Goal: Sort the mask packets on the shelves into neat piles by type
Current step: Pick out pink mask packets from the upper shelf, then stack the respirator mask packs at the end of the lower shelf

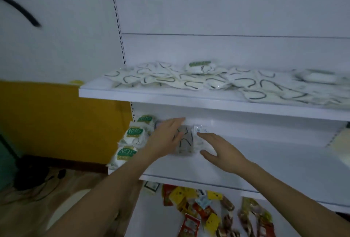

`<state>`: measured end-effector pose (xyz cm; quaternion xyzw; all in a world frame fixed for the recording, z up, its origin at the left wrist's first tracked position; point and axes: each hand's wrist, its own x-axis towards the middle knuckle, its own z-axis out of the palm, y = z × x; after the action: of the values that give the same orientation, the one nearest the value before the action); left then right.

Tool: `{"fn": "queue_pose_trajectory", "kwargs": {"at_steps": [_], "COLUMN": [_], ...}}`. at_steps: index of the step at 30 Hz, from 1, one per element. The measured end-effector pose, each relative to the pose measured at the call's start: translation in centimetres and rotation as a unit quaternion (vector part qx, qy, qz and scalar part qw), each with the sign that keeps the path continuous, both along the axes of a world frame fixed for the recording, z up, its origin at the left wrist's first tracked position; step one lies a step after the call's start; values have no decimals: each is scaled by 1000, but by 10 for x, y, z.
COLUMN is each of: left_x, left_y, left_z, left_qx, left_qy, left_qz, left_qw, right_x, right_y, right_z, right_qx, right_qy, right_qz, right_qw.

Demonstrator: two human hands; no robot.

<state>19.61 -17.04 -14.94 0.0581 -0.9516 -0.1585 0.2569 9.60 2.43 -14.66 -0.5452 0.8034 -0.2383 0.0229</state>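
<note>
Head view, frame centre: our left hand (166,136) and right hand (221,151), fingers straight, gripping nothing, flank the pile of clear-wrapped black-looped white mask packets (184,141) on the white metal shelf (265,161), seemingly to square it

Shelves (170,96): plain white, back panel same. Loose mask packets (189,79), upper shelf: cream-white, black curved ear-loop lines. N95 packets (132,134), middle shelf left: white, green label, white lettering, yellow strip. Centre pile (184,142): greyish, black loop lines. Snack packets (198,208), bottom shelf: red, yellow, brown. Side wall (56,119): mustard yellow below, white above.
</note>
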Motion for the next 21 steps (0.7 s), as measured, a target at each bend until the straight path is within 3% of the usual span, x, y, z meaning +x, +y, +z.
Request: {"fn": "queue_pose_trajectory", "kwargs": {"at_steps": [6, 12, 16, 21], "left_x": [17, 15, 14, 0], "left_y": [25, -17, -77, -160], "left_z": [70, 113, 123, 127], "left_qx": [-61, -54, -30, -7], "left_qy": [25, 59, 42, -15], "left_qz": [-11, 33, 109, 218], "left_qw": [998, 996, 993, 976], "right_x": [7, -3, -19, -53], "right_y": [13, -25, -66, -114], "right_z": [66, 114, 129, 142], "right_qx": [-128, -203, -218, -189], "right_qy": [-2, -43, -62, -18], "right_qz": [-20, -14, -27, -57], "right_qw": [992, 978, 974, 980]}}
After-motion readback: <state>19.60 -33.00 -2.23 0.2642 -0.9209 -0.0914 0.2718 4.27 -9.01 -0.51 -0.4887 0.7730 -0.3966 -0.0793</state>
